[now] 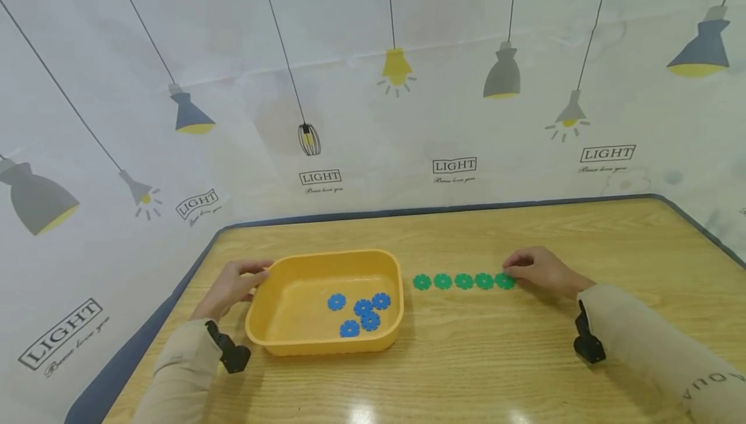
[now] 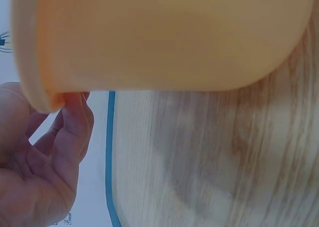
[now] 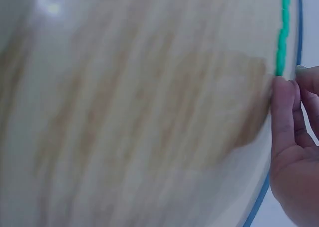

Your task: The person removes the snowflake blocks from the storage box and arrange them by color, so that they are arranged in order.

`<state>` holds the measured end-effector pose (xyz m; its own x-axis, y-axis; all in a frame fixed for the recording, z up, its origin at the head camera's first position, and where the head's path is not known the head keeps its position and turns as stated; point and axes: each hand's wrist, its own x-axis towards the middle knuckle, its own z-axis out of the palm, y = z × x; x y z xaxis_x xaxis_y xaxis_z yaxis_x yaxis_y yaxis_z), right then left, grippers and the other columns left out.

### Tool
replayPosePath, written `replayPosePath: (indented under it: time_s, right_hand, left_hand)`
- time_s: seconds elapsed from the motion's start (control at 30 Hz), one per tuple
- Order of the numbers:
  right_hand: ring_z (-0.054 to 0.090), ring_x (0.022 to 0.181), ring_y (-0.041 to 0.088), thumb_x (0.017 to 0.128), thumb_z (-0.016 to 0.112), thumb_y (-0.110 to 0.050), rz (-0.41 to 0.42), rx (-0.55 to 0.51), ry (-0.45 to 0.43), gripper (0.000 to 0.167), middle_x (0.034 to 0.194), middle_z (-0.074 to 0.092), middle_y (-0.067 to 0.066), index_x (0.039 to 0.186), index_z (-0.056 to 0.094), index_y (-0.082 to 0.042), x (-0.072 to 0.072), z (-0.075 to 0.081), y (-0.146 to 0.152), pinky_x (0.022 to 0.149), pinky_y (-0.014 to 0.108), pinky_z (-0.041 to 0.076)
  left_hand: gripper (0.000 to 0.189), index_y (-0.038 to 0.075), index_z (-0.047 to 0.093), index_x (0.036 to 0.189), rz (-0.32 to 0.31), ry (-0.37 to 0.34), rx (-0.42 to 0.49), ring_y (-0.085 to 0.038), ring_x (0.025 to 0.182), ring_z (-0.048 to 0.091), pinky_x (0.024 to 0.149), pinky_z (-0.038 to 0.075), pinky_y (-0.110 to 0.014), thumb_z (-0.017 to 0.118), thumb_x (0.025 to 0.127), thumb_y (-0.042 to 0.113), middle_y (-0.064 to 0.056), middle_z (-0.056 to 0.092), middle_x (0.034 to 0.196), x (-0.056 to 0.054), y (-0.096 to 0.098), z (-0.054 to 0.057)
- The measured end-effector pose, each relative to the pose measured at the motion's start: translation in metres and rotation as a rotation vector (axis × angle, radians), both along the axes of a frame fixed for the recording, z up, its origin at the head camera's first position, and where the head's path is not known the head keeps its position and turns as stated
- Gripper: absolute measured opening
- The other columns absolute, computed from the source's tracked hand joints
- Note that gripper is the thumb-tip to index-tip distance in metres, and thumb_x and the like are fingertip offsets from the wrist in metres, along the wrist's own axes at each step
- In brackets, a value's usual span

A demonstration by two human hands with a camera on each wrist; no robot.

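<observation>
A yellow plastic basin (image 1: 326, 347) sits left of centre on the table in the head view, with several blue flower-shaped notched discs (image 1: 350, 329) lying inside. My left hand (image 1: 233, 287) grips its left rim, and in the left wrist view the fingers (image 2: 74, 132) curl under the lip. To the right of the basin, several green flower-shaped discs (image 1: 463, 281) form a straight row. At the row's right end my right hand (image 1: 541, 270) pinches the last green disc (image 1: 504, 281) between thumb and fingertips. The right wrist view shows the row edge-on, ending at the thumb (image 3: 283, 107).
The wood-grain table (image 1: 466, 372) has a dark blue edge (image 1: 443, 209) along its back and sides. Behind it hangs a pale wall covering (image 1: 361, 120) printed with lamps. Black camera mounts (image 1: 588, 340) are strapped at both wrists.
</observation>
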<state>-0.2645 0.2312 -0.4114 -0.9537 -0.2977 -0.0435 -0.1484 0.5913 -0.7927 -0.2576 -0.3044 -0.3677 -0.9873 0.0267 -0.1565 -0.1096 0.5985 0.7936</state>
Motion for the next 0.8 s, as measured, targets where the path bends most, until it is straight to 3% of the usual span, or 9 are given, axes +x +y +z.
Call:
replayPosePath:
  time_s: [0.3,0.5,0.67,0.8]
  right_hand:
    - [0.057,0.08,0.024,0.089,0.054,-0.022,-0.026,-0.064,-0.048,0.036,0.099,0.057,0.017,0.11,0.055,0.008,0.0,0.015,-0.004,0.069,0.034,0.05]
    - [0.055,0.091,0.033,0.088,0.056,-0.023,0.055,-0.156,-0.082,0.04,0.103,0.055,0.019,0.111,0.053,0.01,0.004,0.028,-0.03,0.073,0.038,0.05]
    - [0.055,0.089,0.034,0.086,0.058,-0.024,0.143,-0.177,-0.102,0.037,0.1,0.058,0.013,0.108,0.056,0.007,0.008,0.035,-0.062,0.071,0.04,0.05]
    - [0.055,0.087,0.036,0.086,0.059,-0.021,0.234,-0.193,-0.109,0.032,0.098,0.059,0.016,0.104,0.058,0.005,0.011,0.042,-0.09,0.07,0.042,0.05]
  left_hand:
    - [0.038,-0.002,0.05,0.123,-0.001,0.014,0.002,-0.019,0.085,0.056,0.065,0.051,-0.032,0.053,0.089,0.014,-0.017,0.057,0.107,0.002,0.002,0.002]
    - [0.037,-0.003,0.051,0.122,-0.015,0.037,0.026,-0.017,0.082,0.056,0.065,0.051,-0.032,0.054,0.088,0.013,-0.018,0.055,0.106,0.002,0.002,0.001]
    - [0.037,-0.004,0.051,0.121,-0.023,0.042,0.037,-0.016,0.08,0.056,0.064,0.051,-0.032,0.054,0.088,0.013,-0.018,0.055,0.105,0.002,0.002,0.0]
    - [0.037,-0.003,0.051,0.122,-0.014,0.03,0.024,-0.017,0.082,0.055,0.065,0.051,-0.032,0.053,0.089,0.013,-0.017,0.056,0.105,0.002,0.002,0.002]
